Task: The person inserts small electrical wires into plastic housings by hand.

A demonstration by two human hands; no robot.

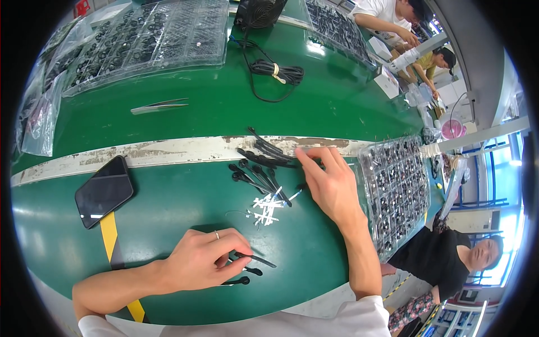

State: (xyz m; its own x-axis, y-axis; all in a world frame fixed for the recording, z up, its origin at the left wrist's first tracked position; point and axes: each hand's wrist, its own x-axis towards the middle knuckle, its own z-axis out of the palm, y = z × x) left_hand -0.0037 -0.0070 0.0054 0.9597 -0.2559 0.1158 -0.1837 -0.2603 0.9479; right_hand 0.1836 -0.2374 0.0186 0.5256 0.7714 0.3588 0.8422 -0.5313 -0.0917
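My left hand (210, 258), a ring on one finger, is closed low over the green table. Its thumb and forefinger pinch a thin curved black strip (261, 260). Below that hand lie a couple of black pieces with round ends (242, 281). Farther right, my right hand (332, 185) has thumb and forefinger drawn together at the edge of a pile of curved black strips (269, 150); whatever is between the tips is hidden. Several round-ended black strips (247, 177) fan out nearer me, beside a heap of small white scraps (266, 209).
A black phone (105, 194) lies at left. Metal tweezers (159, 106) rest beyond the worn white strip (185, 149). Clear compartment trays hold black parts at the far left (151, 42) and right (396, 194). A coiled black cable (276, 72) trails from a fan (259, 12). Other people are nearby at right.
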